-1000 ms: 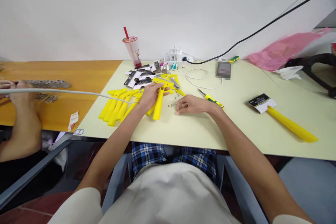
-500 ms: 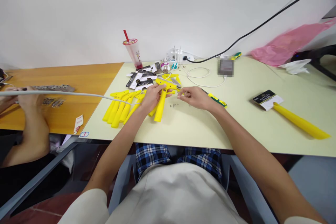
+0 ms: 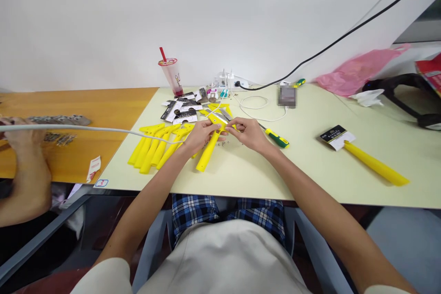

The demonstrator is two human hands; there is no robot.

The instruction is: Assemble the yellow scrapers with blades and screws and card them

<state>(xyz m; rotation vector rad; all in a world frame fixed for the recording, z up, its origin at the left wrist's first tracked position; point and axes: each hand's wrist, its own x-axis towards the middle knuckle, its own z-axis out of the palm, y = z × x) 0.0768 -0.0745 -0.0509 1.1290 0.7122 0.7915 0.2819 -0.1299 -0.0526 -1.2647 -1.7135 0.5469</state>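
Note:
My left hand (image 3: 200, 135) is closed around the head of a yellow plastic scraper (image 3: 207, 152), whose handle slants down towards me. A light metal strip shows along its head. My right hand (image 3: 248, 133) pinches at the right end of that head; anything between its fingertips is too small to make out. Just below the hands lie several small metal screws (image 3: 223, 144). Several more yellow scrapers (image 3: 148, 149) rest in a row beside my left hand. A green and yellow screwdriver (image 3: 277, 138) lies right of my right hand.
Black and white cards (image 3: 186, 115) lie behind the scrapers, near a drink cup (image 3: 172, 76). A white cable (image 3: 103, 127) crosses over my left forearm. At right lies a carded yellow scraper (image 3: 375, 163). A co-worker's hand (image 3: 24, 133) is at the far left.
My right hand has moved left onto the scraper's head, closing the gap between them. The scraper has tilted in my left hand. The whole view has shifted slightly.

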